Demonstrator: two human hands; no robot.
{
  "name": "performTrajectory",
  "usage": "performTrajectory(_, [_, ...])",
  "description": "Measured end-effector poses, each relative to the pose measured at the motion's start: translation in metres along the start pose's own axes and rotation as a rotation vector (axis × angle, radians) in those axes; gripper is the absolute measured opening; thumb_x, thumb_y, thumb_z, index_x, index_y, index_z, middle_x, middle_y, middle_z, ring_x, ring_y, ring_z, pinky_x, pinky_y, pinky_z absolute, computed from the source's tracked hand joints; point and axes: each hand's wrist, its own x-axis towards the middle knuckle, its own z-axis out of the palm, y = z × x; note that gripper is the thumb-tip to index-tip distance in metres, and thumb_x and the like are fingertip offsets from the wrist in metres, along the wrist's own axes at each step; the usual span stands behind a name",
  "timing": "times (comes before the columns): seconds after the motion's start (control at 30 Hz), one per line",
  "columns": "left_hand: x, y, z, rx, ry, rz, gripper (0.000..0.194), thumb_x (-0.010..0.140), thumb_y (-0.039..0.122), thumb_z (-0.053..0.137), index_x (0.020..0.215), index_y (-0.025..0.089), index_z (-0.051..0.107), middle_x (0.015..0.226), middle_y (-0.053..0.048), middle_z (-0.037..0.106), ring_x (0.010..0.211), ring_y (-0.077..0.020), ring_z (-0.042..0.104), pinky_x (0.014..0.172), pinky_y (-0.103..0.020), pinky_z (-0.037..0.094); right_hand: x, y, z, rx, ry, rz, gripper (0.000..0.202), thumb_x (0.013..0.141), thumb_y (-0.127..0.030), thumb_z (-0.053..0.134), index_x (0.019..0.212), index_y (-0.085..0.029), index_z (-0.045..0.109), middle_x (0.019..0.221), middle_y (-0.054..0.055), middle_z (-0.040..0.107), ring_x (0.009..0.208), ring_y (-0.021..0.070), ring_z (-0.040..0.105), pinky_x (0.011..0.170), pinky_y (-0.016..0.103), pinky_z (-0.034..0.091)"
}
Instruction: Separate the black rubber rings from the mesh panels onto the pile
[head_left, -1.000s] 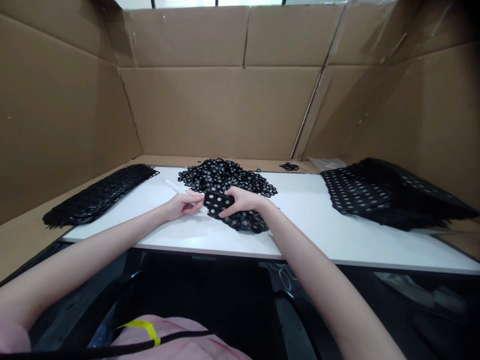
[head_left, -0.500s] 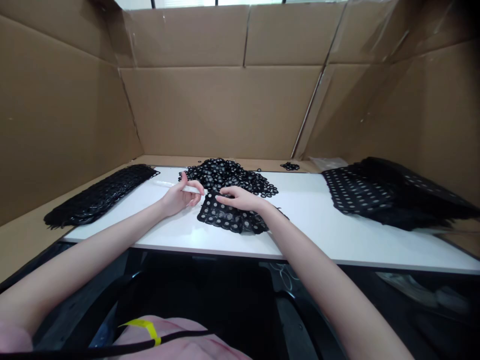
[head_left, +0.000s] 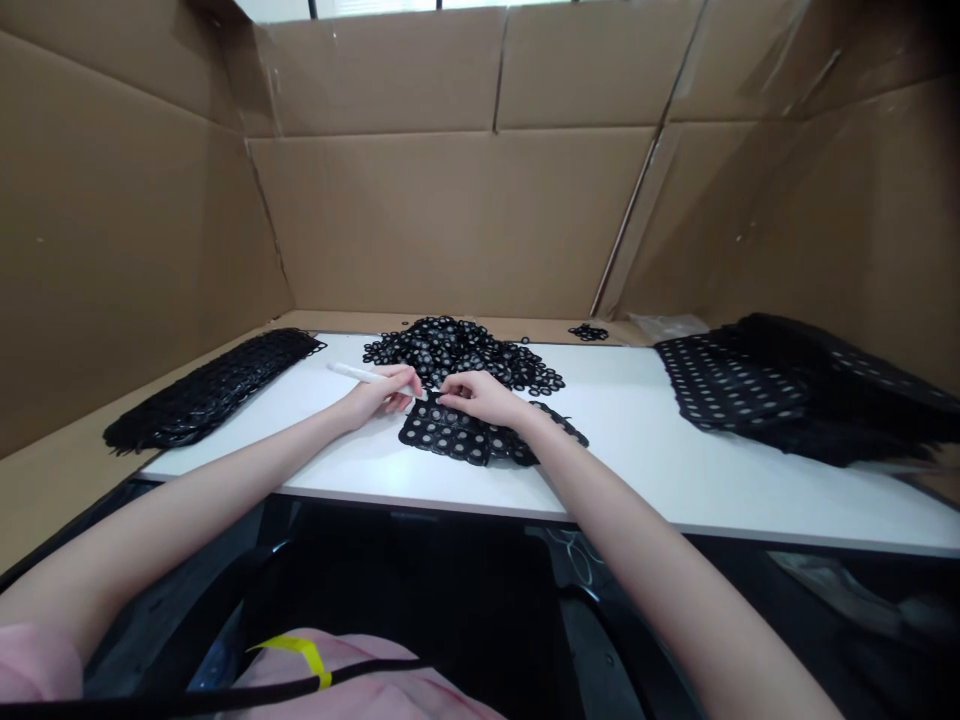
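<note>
A slim white pen-like stick (head_left: pixel 351 371) lies in my left hand (head_left: pixel 384 388), whose fingers are closed around it. Its right end points at the upper left corner of a black sheet with rows of pale round dots (head_left: pixel 444 436). My right hand (head_left: pixel 486 396) is over the upper edge of this sheet, thumb and forefinger brought together close to the stick's tip. What sits between those fingertips is too small to make out. Right behind both hands rises a loose heap of small black rings (head_left: pixel 457 350).
A long bundle of black ringed pieces (head_left: pixel 214 390) lies at the left of the white table (head_left: pixel 637 470). More black dotted sheets (head_left: pixel 780 385) are stacked at the right. A few rings (head_left: pixel 589 332) lie at the back, before tall cardboard walls (head_left: pixel 450 225).
My left hand has turned and brought the stick's tip down towards the sheet's corner. The right hand's fingers, stretched over the sheet before, are now pinched at its upper edge.
</note>
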Motion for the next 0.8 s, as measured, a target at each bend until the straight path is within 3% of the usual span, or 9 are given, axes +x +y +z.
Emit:
performTrajectory(0.23, [-0.0013, 0.0001, 0.0010, 0.088, -0.030, 0.004, 0.058, 0.088, 0.061, 0.041, 0.063, 0.012, 0.059, 0.041, 0.003, 0.035, 0.040, -0.0070, 0.026, 0.045, -0.026, 0.014, 0.0024, 0.0004, 0.0017, -0.013, 0.013, 0.036, 0.014, 0.077, -0.023, 0.063, 0.087, -0.015, 0.069, 0.075, 0.002, 0.064, 0.065, 0.0111, 0.049, 0.068, 0.024, 0.039])
performTrajectory(0.37, [-0.0026, -0.0013, 0.0006, 0.125, -0.018, 0.038, 0.058, 0.087, 0.063, 0.040, 0.061, 0.013, 0.055, 0.039, 0.005, 0.029, 0.039, -0.0071, 0.024, 0.046, -0.026, 0.013, 0.0016, -0.0018, 0.0014, -0.025, 0.019, 0.032, 0.008, 0.075, -0.022, 0.064, 0.079, -0.016, 0.068, 0.074, 0.001, 0.064, 0.065, 0.0107, 0.049, 0.067, 0.024, 0.038])
performTrajectory(0.8, [-0.0039, 0.0055, 0.0053, 0.249, -0.096, 0.062, 0.051, 0.090, 0.055, 0.041, 0.069, 0.012, 0.058, 0.051, 0.002, 0.041, 0.047, -0.0079, 0.031, 0.049, -0.024, 0.020, 0.0039, -0.0017, 0.0029, 0.000, 0.026, 0.004, 0.007, 0.074, -0.020, 0.065, 0.070, -0.015, 0.064, 0.070, 0.000, 0.064, 0.063, 0.0102, 0.049, 0.066, 0.023, 0.036])
